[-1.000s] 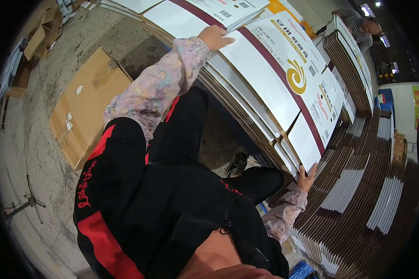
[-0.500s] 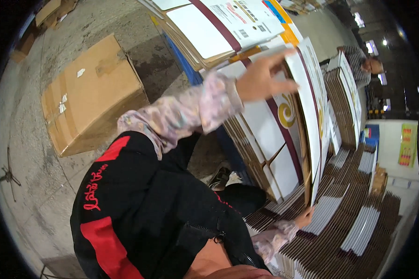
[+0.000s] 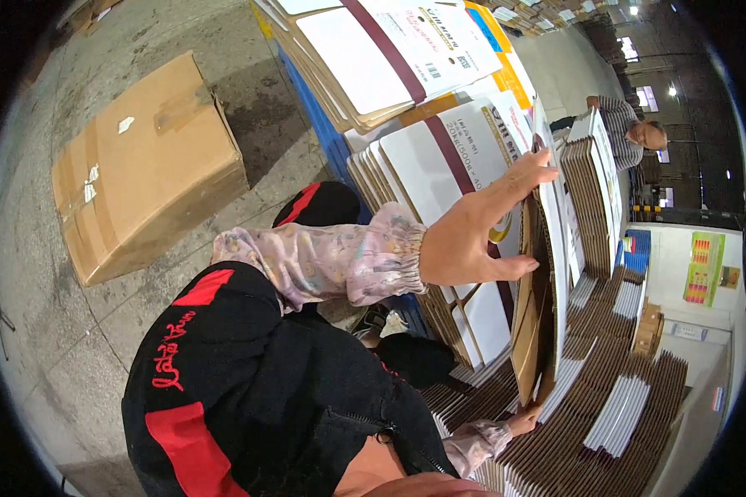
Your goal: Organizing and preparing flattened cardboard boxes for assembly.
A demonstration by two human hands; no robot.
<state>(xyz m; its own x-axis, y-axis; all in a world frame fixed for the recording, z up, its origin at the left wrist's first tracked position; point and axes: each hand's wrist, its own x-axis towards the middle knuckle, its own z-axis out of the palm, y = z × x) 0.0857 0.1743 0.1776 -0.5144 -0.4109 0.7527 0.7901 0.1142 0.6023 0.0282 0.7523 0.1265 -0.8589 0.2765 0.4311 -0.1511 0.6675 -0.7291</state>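
A white flattened cardboard box, seen nearly edge-on with brown inner layers, stands tilted in front of me. My right hand grips its lower corner, fingers closed on the edge. Beside the box's near edge, my left hand is open, thumb and fingers spread wide. Its fingertips reach the box's upper part; whether they press on it I cannot tell. Behind the left hand is a stack of white flattened boxes with a maroon band. Long rows of flattened boxes stand on edge below and to the right.
A taped brown carton sits on the concrete floor at the left. More flattened boxes lie piled on a blue pallet. At the right, a person in a striped top is beside another upright stack.
My left hand has come down along the held box, and its blur is gone. The box has turned, showing more of its brown inner side. My right hand still grips the lower corner.
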